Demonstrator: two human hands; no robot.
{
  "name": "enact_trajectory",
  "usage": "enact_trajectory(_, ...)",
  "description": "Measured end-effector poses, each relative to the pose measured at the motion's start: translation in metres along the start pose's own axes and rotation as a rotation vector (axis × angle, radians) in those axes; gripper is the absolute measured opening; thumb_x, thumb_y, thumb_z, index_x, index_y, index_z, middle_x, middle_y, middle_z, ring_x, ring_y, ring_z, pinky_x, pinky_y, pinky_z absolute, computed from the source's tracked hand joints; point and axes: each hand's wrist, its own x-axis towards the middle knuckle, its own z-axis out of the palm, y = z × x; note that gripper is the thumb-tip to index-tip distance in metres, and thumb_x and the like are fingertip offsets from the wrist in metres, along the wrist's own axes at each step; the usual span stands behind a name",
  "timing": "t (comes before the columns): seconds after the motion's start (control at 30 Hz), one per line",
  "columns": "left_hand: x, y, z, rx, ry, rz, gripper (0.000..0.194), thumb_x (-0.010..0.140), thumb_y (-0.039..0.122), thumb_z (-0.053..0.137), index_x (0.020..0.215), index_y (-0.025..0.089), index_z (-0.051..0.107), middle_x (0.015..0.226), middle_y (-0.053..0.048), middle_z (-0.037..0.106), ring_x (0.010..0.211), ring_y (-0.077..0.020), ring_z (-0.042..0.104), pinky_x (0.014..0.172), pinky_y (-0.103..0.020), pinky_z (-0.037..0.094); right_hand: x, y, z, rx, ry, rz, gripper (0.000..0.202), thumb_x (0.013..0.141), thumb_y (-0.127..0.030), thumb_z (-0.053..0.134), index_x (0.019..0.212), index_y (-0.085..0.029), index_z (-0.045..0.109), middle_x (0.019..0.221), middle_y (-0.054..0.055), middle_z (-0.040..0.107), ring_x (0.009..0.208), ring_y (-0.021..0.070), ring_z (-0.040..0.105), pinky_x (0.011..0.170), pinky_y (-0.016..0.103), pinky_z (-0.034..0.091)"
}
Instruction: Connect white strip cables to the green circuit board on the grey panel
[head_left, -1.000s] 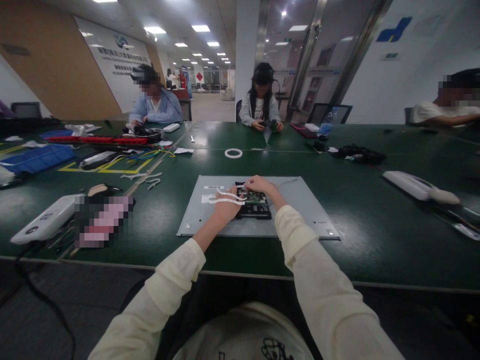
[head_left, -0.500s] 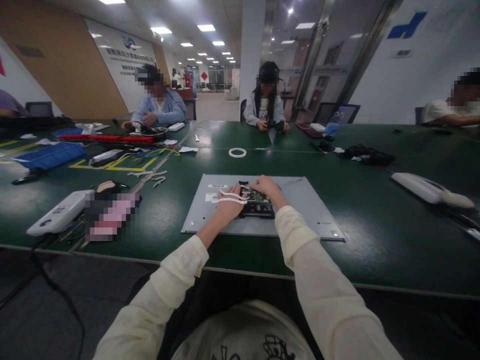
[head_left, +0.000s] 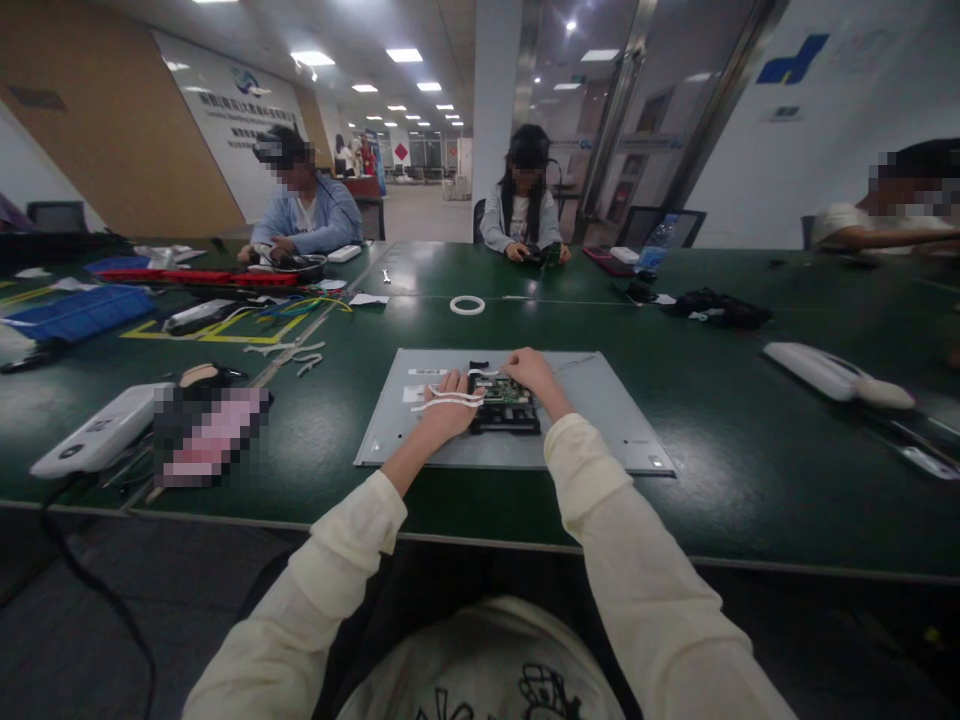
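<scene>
From here I see the circuit board [head_left: 510, 390] in its black frame [head_left: 506, 425] on the grey panel [head_left: 600, 435], just right of the splayed left hand [head_left: 448, 403], white strips [head_left: 466, 400] across it. The right hand [head_left: 517, 365] curls over the board's far edge; whether it pinches anything, I can't tell.

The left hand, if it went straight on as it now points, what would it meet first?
The left hand would probably meet the black frame beside its fingers first; how high it passes is unclear.
</scene>
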Motion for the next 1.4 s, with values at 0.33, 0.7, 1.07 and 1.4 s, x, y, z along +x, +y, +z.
enact_trajectory(0.33,0.003,0.004,-0.006,0.046,0.258,0.072,0.047,0.092,0.033,0.03,0.133,0.011,0.037,0.14,-0.017,0.039,0.132,-0.0284,0.03,0.104,-0.06,0.013,-0.052,-0.026,-0.026,0.379,-0.153,-0.247,0.038,0.089,-0.041,0.04,0.076,-0.017,0.066,0.068,0.002,0.066,0.066,0.0119,0.06,0.061,0.018,0.04)
enact_trajectory(0.7,0.004,0.004,-0.015,0.118,0.234,0.113,0.049,0.088,0.021,0.03,0.137,0.014,0.032,0.144,-0.013,0.032,0.137,-0.0249,0.02,0.106,-0.058,0.013,-0.071,-0.018,-0.028,0.65,-0.22,-0.303,0.031,0.077,-0.042,0.05,0.064,-0.015,0.056,0.057,-0.003,0.049,0.055,0.0083,0.044,0.053,0.02,0.031)
enact_trajectory(1.07,0.006,0.007,-0.02,0.024,0.255,0.077,0.041,0.09,0.024,0.031,0.13,0.017,0.04,0.138,-0.011,0.042,0.133,-0.0238,0.028,0.104,-0.054,0.024,-0.088,0.048,-0.038,0.61,-0.114,-0.095,0.033,0.078,-0.048,0.049,0.069,-0.016,0.054,0.061,-0.002,0.049,0.058,0.011,0.043,0.058,0.025,0.032)
enact_trajectory(1.4,-0.002,0.023,-0.026,-0.136,0.163,0.535,0.034,0.088,0.016,0.037,0.12,0.016,0.048,0.126,-0.009,0.053,0.123,-0.0202,0.042,0.103,-0.042,0.031,-0.091,0.07,-0.03,0.183,-0.051,-0.204,0.036,0.087,-0.043,0.034,0.065,-0.018,0.048,0.061,0.0,0.053,0.06,0.0135,0.047,0.057,0.024,0.03)
